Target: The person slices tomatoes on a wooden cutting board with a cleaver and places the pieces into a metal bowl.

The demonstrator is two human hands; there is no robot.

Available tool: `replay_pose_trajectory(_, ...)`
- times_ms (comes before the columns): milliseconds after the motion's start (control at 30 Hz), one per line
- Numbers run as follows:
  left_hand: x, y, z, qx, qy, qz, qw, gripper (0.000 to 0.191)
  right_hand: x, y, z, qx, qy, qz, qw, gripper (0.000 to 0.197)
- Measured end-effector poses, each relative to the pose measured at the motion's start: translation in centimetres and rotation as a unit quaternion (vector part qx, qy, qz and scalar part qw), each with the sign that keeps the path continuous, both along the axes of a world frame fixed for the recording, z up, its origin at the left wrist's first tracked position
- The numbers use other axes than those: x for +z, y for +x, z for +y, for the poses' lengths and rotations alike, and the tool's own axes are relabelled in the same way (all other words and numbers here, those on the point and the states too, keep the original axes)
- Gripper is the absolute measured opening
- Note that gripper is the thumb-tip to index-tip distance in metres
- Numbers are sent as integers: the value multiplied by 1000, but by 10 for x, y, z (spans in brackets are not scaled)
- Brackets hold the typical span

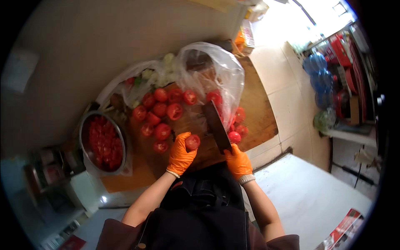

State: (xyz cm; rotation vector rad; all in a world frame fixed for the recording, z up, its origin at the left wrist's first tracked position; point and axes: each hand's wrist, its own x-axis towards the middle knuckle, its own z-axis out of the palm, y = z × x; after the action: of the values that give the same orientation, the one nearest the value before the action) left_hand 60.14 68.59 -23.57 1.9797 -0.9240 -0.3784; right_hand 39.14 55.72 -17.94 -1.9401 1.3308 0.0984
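My left hand, in an orange glove, holds a cut tomato over the wooden cutting board. My right hand, gloved the same way, grips a cleaver whose broad dark blade points away from me. Several cut tomatoes lie on the board beyond and left of my left hand. More tomatoes are right of the blade, some of them in or under a clear plastic bag. At the board's left end, a metal bowl holds chopped tomato.
Pale chopped vegetables and another plastic bag lie along the wall side. A white tabletop is at my right. Shelves with large blue bottles stand farther right, across the tiled floor.
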Motion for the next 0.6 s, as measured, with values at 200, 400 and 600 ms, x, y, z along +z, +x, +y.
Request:
replay_pose_trajectory(200,4,7,35,1,144,-54,988,53,17,6,27,-47,-6,-65,997,29)
replay_pose_trajectory(400,39,24,70,-33,109,-79,990,59,27,11,34,14,-30,-68,997,27)
replay_pose_trajectory(600,13,38,98,173,190,-128,958,69,44,25,58,150,-53,-32,987,25)
